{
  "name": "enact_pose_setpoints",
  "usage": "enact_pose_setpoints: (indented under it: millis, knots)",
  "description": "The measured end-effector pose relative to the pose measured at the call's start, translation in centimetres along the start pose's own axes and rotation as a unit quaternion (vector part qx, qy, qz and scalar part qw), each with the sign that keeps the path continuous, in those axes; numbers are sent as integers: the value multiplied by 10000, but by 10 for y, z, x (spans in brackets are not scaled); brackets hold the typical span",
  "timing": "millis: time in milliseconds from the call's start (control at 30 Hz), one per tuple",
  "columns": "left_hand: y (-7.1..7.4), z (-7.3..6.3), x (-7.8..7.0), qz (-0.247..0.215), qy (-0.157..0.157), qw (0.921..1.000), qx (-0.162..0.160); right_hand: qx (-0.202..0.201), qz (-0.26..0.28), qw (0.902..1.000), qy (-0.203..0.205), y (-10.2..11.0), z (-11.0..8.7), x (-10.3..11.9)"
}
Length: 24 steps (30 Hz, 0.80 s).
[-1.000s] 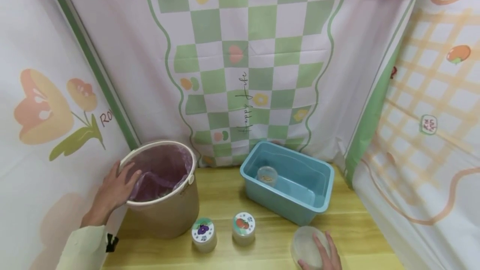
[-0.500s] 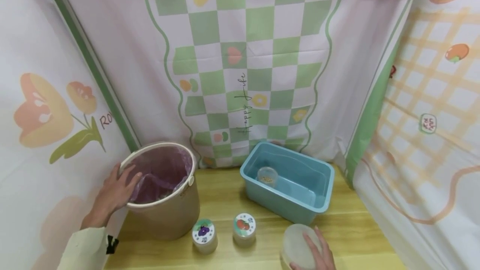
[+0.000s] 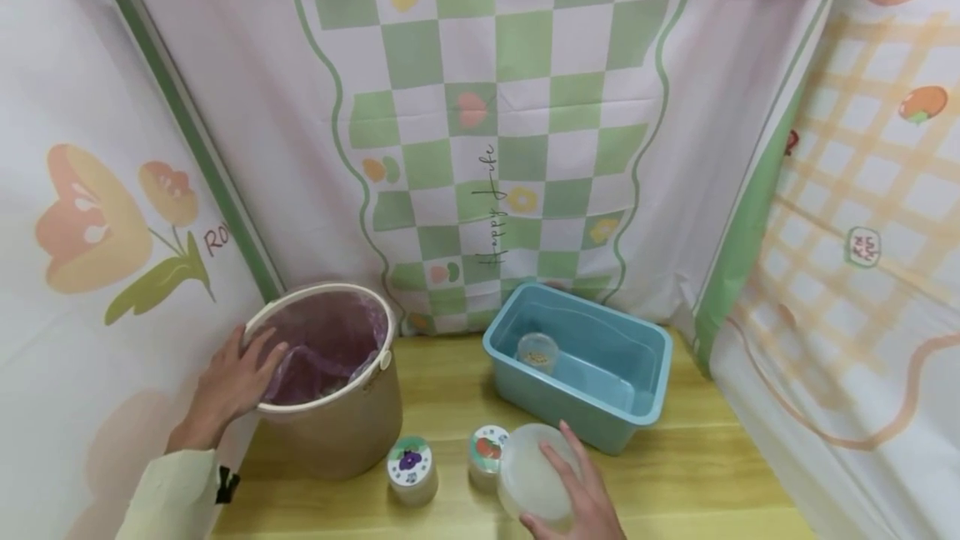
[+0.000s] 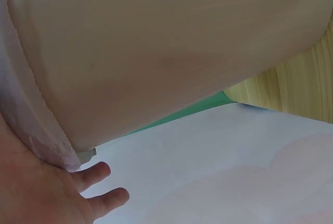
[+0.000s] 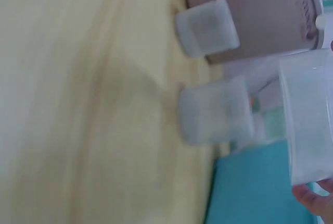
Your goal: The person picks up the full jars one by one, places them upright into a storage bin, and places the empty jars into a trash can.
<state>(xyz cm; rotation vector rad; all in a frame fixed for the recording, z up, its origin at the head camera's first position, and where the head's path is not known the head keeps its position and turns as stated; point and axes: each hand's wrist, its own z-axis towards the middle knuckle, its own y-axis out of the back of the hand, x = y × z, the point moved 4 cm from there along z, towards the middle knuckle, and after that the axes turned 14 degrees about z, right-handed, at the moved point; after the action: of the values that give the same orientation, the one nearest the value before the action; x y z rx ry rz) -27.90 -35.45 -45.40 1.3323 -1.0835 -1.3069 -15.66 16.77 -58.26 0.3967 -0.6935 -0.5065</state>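
In the head view my left hand (image 3: 232, 390) rests on the left rim of a beige-brown trash bin (image 3: 337, 427) lined with a purple bag. The left wrist view has that palm against the bin's edge, the visible fingers (image 4: 109, 201) extended past it. My right hand (image 3: 585, 494) grips a round translucent plastic container (image 3: 534, 473), raised off the table in the right wrist view. Its near edge partly covers a small jar (image 3: 486, 446) with a tomato on its lid. Further left stands another small jar (image 3: 412, 477) with a purple picture on its lid.
Behind the jars a light-blue plastic basin (image 3: 577, 411) stands on the wooden table (image 3: 442, 394). Inside it, at the left, is a small clear cup (image 3: 537, 350) with tan bits in it. Printed cloth curtains (image 3: 510, 148) close off the back and both sides.
My right hand has carried the round container leftward and up, from right of the basin's front to the tomato jar. The left hand stays at the bin's rim.
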Motion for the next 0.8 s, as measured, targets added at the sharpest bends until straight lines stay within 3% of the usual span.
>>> enact_pose_setpoints:
  millis: [167,433,800]
  knots:
    - [-1,1,0,-44,13,10000,34,215,91,9997,87,-12,31,23]
    - [2,0,-3,-40,56,10000,15,913,923,9888,-741,-23,83,52]
    - [3,-1,-3,53,70,9999,-92,1246,1435,9806,-485,-36,139,80]
